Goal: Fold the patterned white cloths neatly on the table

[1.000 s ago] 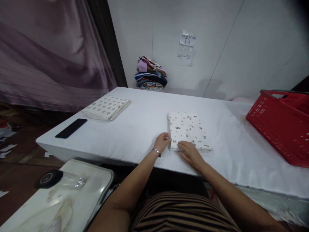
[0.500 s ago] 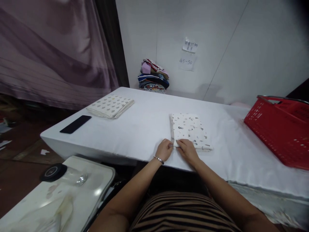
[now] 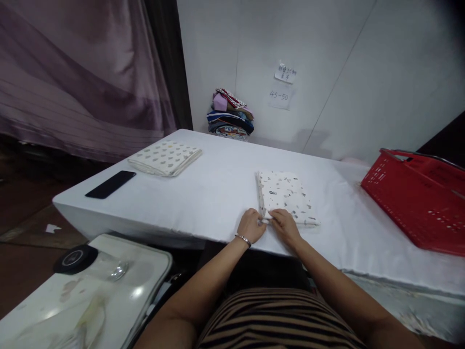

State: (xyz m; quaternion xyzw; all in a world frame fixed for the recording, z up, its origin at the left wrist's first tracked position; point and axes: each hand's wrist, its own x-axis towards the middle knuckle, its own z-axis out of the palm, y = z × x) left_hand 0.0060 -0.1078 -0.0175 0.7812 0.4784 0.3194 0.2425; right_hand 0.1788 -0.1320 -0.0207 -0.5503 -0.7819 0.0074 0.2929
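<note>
A folded white cloth with small grey prints (image 3: 287,191) lies on the white-covered table (image 3: 218,194), close to the front edge. At its near left corner, my left hand (image 3: 251,227) has its fingers closed on the cloth's edge, a bracelet at the wrist. Just to the right, my right hand (image 3: 284,224) pinches the same corner from above, thumb and fingertips together. The two sets of fingertips almost meet there. A second folded cloth with grey heart-like prints (image 3: 165,158) rests at the table's left, away from both hands.
A black phone-like slab (image 3: 111,184) lies near the left edge. At right stands a red perforated basket (image 3: 417,203). Folded fabrics (image 3: 230,116) are piled by the wall behind. A lower white surface (image 3: 145,261) at front left bears a black-lidded clear jar (image 3: 78,259).
My left hand has shifted slightly right, nearer my right hand, at the cloth's corner. The corner's edge looks a little turned up. The view has also shifted slightly.
</note>
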